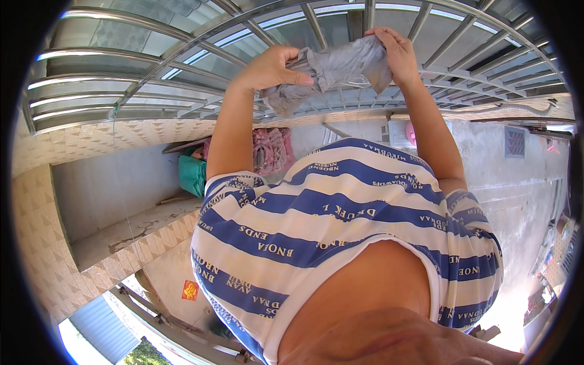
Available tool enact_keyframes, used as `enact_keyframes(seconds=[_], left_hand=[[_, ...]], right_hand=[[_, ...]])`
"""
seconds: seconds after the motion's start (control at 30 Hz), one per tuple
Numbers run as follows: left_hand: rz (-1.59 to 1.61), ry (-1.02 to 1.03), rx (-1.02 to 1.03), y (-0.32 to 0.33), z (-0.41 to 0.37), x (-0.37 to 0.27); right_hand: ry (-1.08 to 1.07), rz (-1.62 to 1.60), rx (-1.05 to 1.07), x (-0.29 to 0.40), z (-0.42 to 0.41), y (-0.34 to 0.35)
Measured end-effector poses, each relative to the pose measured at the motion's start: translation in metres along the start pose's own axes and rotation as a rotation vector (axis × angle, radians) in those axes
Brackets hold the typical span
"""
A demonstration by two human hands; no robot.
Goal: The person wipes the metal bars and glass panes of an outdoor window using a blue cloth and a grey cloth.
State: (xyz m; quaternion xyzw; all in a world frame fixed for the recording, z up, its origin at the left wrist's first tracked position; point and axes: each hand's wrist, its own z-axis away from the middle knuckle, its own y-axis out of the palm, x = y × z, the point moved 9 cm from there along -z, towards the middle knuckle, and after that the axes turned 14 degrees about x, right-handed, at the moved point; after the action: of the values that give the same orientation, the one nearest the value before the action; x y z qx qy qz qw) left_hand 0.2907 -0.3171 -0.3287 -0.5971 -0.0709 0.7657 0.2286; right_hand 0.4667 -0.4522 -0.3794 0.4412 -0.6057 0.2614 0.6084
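Observation:
My left hand (269, 69) grips one end of a crumpled grey cloth (344, 66), its thumb lying across the near side. At the other end, my right hand (399, 57) pinches the upper corner. Between them the cloth is bunched and stretched roughly level, with loose parts hanging below each hand. Brownish patches show on its lower edges. Both arms are raised, and the cloth is in front of a stainless steel window grille (315, 25). Whether it touches the bars, I cannot tell.
Behind the grille is window glass (273, 34). Patterned tile (182, 132) lines the wall below. A green bag (192, 175) and pink patterned fabric (273, 150) lie beyond my left arm. A pink round object (411, 133) is near my right arm.

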Motion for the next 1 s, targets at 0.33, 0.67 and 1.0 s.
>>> enact_keyframes(seconds=[0.33, 0.67, 1.0], left_hand=[[0.440, 0.085, 0.054, 0.009, -0.030, -0.002], [-0.075, -0.083, -0.241, 0.018, -0.046, 0.021], [0.978, 0.374, -0.143, 0.071, -0.055, -0.017]], right_hand=[[-0.134, 0.109, 0.571, 0.016, 0.017, 0.073], [0.186, 0.516, 0.011, -0.025, 0.024, 0.012], [-0.139, 0.048, -0.068, -0.021, 0.078, 0.048]])
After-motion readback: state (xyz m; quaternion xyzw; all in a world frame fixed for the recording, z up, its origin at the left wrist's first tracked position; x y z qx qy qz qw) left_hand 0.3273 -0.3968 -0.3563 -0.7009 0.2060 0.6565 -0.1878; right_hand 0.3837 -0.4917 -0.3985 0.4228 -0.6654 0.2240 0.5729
